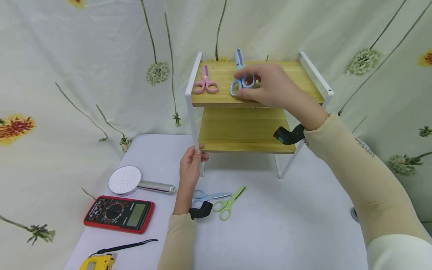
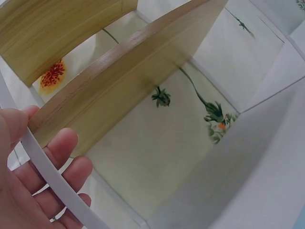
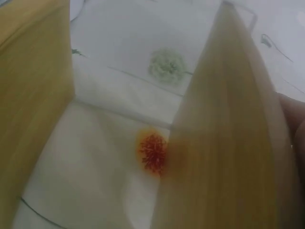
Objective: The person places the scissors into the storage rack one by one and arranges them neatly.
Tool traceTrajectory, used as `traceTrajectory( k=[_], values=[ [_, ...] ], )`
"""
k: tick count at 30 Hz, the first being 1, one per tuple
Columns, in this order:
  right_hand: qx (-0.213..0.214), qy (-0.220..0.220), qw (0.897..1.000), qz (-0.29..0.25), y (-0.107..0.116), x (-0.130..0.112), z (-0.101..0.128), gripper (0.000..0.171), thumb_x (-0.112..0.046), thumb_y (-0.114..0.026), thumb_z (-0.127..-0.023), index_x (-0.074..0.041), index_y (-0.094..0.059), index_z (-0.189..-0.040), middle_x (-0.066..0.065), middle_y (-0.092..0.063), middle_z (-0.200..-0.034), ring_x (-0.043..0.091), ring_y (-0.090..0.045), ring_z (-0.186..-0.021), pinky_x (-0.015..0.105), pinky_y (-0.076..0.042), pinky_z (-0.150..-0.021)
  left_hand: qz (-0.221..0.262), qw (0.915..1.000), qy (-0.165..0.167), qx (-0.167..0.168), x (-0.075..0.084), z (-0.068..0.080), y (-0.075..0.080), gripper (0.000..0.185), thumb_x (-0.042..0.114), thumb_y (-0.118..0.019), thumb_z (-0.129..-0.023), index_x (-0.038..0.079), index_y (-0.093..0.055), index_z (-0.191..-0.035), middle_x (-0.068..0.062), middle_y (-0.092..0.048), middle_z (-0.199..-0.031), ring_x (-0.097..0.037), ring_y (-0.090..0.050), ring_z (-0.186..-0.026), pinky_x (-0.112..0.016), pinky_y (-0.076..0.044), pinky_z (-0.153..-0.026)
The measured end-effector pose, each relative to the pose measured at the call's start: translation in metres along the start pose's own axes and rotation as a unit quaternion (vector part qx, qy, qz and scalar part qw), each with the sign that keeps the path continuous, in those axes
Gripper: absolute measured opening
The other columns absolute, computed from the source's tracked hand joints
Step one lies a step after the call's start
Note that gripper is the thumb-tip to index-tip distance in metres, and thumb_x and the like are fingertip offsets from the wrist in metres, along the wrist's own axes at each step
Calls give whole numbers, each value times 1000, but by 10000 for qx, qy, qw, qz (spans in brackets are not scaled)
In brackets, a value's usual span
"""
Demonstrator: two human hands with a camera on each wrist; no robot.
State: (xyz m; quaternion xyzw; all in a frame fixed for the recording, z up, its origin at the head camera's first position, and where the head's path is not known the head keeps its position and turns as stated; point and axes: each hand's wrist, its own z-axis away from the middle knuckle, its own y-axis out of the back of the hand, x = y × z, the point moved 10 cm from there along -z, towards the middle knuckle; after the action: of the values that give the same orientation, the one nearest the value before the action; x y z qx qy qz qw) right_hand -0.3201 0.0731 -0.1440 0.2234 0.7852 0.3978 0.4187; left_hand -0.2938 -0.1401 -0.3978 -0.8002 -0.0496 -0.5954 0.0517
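A two-tier shelf with wooden boards (image 1: 243, 127) and a white frame (image 1: 192, 112) stands on the table. My right hand (image 1: 266, 84) pinches light-blue scissors (image 1: 239, 60) by the handles at the top board, blades pointing to the back. Whether they touch the board, I cannot tell. To their left, pink scissors (image 1: 205, 78) lie on that board. My left hand (image 1: 189, 167) grips the frame's left front upright beside the lower board; the left wrist view shows its fingers (image 2: 64, 145) around the white bar (image 2: 62, 191). In the right wrist view, only a hand edge (image 3: 296, 114) shows behind a board.
Green scissors (image 1: 231, 201) and another blue pair (image 1: 216, 196), partly hidden, lie before the shelf. On the left are a shower head (image 1: 125, 180), a red multimeter (image 1: 119, 214), a thin black tool (image 1: 126, 247) and a yellow tool (image 1: 98, 262). Flowered cloth hangs behind.
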Motion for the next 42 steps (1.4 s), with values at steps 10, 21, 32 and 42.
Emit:
traceTrajectory(
  k=[10, 21, 32, 42],
  values=[
    [-177, 42, 9987, 482, -15, 10, -14, 35, -27, -61, -101, -11, -70, -131, 13, -69, -118, 25, -47, -88, 33, -35, -77, 30, 9999, -98, -66, -1, 0, -2, 27, 7, -45, -107, -9, -61, -122, 9, -67, -81, -2, -66, -80, -18, -55, -82],
    [791, 757, 9927, 507, -3, -5, -3, 34, -22, -65, -98, -5, -70, -128, 18, -70, -122, 32, -60, -106, 42, -47, -92, 49, 9999, -72, -117, 0, 1, -2, 27, 6, -44, -108, -9, -60, -123, 11, -65, -82, -2, -65, -82, -18, -56, -82],
    [3336, 3091, 8899, -361, -8, -26, 111, 10, -2, -67, -83, 1, -75, -88, 18, -71, -92, 35, -63, -90, 40, -49, -84, 55, 9998, -160, -81, 2, 0, -2, 27, 6, -44, -107, -10, -59, -123, 10, -66, -83, -1, -66, -81, -17, -56, -81],
    [1591, 2173, 9595, -828, -108, 31, 171, 11, -7, -71, -89, -5, -75, -99, 8, -74, -94, 19, -69, -82, 28, -57, -73, 123, 9995, -274, -67, 1, -2, -3, 27, 6, -45, -107, -12, -59, -122, 10, -67, -81, -1, -66, -80, -18, -55, -81]
  ],
)
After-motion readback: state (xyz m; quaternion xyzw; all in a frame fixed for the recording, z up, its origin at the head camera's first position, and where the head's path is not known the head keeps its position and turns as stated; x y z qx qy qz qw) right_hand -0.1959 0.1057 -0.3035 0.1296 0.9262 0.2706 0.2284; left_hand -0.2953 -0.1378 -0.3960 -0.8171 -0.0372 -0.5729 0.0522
